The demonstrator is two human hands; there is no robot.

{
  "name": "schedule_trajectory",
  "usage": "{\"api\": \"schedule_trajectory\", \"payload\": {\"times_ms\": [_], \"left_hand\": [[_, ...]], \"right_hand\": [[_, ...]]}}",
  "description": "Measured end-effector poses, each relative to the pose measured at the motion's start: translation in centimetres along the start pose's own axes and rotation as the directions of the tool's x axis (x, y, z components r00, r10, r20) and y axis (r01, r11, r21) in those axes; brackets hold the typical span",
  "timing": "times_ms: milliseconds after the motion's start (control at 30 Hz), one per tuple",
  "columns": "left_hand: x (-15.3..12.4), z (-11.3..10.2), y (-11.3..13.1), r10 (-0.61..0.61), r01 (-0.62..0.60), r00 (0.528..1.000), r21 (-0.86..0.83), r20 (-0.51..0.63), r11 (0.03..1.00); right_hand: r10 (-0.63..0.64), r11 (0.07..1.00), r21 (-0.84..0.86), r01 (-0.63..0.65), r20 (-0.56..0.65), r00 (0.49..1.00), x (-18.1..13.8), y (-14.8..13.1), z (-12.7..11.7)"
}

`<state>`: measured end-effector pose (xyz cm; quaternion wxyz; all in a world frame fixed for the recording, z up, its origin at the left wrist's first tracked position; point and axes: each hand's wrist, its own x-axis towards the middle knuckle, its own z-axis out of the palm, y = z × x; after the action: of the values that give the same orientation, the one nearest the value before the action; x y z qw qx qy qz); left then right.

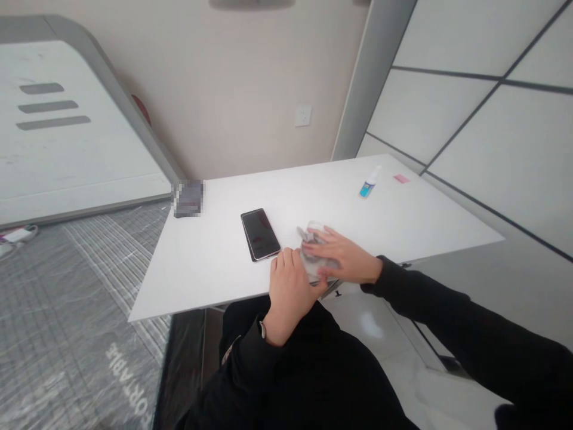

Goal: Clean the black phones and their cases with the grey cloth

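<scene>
Near the front edge of the white table (215,263), my right hand (342,251) presses a crumpled grey cloth (330,261) with its fingers, and a corner of the cloth sticks out to the left. Under the cloth lies a pale, flat, see-through-looking object (316,225), mostly covered, so its kind is unclear. My left hand (290,280) grips that object's left side, with fingers bent over the edge and the thumb toward its near side. A dark-screened smartphone (260,234) rests just left of my hands, touching neither.
A small spray bottle with a blue label (367,186) lies toward the back right, with a pink slip (401,178) beyond it. At the back left corner sits a dark, pixelated item (188,198). A wall socket (303,116) is behind the table, and a white panel (67,137) stands left.
</scene>
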<state>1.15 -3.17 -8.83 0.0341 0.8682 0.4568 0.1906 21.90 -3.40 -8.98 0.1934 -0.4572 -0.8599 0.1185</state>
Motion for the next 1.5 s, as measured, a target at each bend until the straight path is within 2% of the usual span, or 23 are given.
{"api": "schedule_trajectory", "payload": {"times_ms": [100, 167, 267, 333, 467, 533, 667, 767, 867, 933, 1033, 1100, 1167, 1233, 1300, 1367, 1433, 1500], "left_hand": [[0.0, 0.1, 0.1, -0.001, 0.001, 1.0, 0.007, 0.007, 1.0], [0.1, 0.0, 0.2, 0.002, -0.002, 1.0, 0.025, 0.013, 1.0], [0.2, -0.2, 0.2, 0.005, -0.006, 1.0, 0.044, 0.024, 0.999], [0.2, -0.2, 0.2, -0.002, 0.001, 1.0, 0.052, 0.023, 0.999], [0.2, -0.2, 0.1, 0.015, -0.018, 0.999, 0.06, 0.037, 0.998], [0.2, -0.2, 0.2, 0.025, -0.028, 0.999, 0.069, 0.041, 0.997], [0.4, -0.5, 0.4, 0.031, -0.034, 0.999, 0.089, 0.032, 0.995], [0.6, -0.5, 0.3, 0.022, -0.026, 0.999, 0.097, 0.037, 0.995], [0.6, -0.4, 0.1, 0.045, -0.047, 0.999, 0.08, 0.032, 0.996], [0.5, -0.3, 0.0, 0.064, -0.066, 0.998, 0.065, 0.025, 0.996], [0.6, -0.4, 0.2, 0.051, -0.052, 0.999, 0.077, 0.015, 0.996], [0.7, -0.5, 0.3, 0.042, -0.044, 0.999, 0.095, 0.025, 0.995], [0.7, -0.6, 0.2, 0.039, -0.042, 0.999, 0.102, 0.036, 0.994], [0.7, -0.6, 0.1, 0.042, -0.046, 0.998, 0.097, 0.036, 0.994], [0.7, -0.5, 0.0, 0.059, -0.062, 0.998, 0.09, 0.031, 0.994], [0.6, -0.3, 0.1, 0.073, -0.075, 0.997, 0.094, 0.021, 0.993], [0.6, -0.3, 0.2, 0.074, -0.074, 0.997, 0.109, 0.011, 0.991], [0.7, -0.3, 0.3, 0.067, -0.067, 0.998, 0.117, 0.011, 0.991]], "right_hand": [[-0.086, 0.994, 0.065, 0.086, 0.007, 0.996, -1.8, -1.3, 0.1], [-0.037, 0.999, 0.005, 0.037, -0.021, 0.999, -2.1, 0.1, -0.9], [0.109, 0.985, -0.129, -0.117, -0.069, 0.992, -0.7, 2.6, -2.1], [0.14, 0.977, -0.15, -0.149, -0.065, 0.988, 0.6, 2.5, -1.8], [-0.048, 0.998, -0.036, 0.05, 0.051, 0.998, 0.3, -0.9, -0.3], [-0.08, 0.997, -0.014, 0.081, 0.059, 0.995, -0.8, -1.2, -0.8], [0.068, 0.988, -0.14, -0.065, 0.016, 0.998, -0.8, 2.1, -3.1], [0.137, 0.975, -0.176, -0.135, -0.002, 0.991, 0.7, 2.4, -2.8], [-0.009, 0.998, -0.058, 0.011, 0.049, 0.999, 0.6, -0.2, -0.9], [-0.076, 0.997, 0.0, 0.076, 0.026, 0.997, -0.4, -1.2, -0.3], [0.014, 0.999, -0.052, -0.017, -0.058, 0.998, -1.0, 0.3, -1.1], [0.125, 0.983, -0.118, -0.138, -0.113, 0.986, -0.2, 1.8, -1.9], [0.173, 0.974, -0.128, -0.188, -0.118, 0.978, 0.7, 2.2, -1.8], [0.112, 0.991, -0.066, -0.117, -0.066, 0.991, 1.0, 1.0, -1.0], [-0.007, 1.0, 0.02, 0.007, -0.016, 1.0, 0.2, -0.5, -0.1], [-0.059, 0.997, 0.052, 0.06, -0.021, 0.998, -0.9, -0.8, -0.1], [-0.016, 1.0, 0.006, 0.016, -0.054, 0.998, -1.3, 0.4, -0.9], [0.079, 0.992, -0.086, -0.088, -0.097, 0.992, -0.7, 1.9, -1.8]]}}
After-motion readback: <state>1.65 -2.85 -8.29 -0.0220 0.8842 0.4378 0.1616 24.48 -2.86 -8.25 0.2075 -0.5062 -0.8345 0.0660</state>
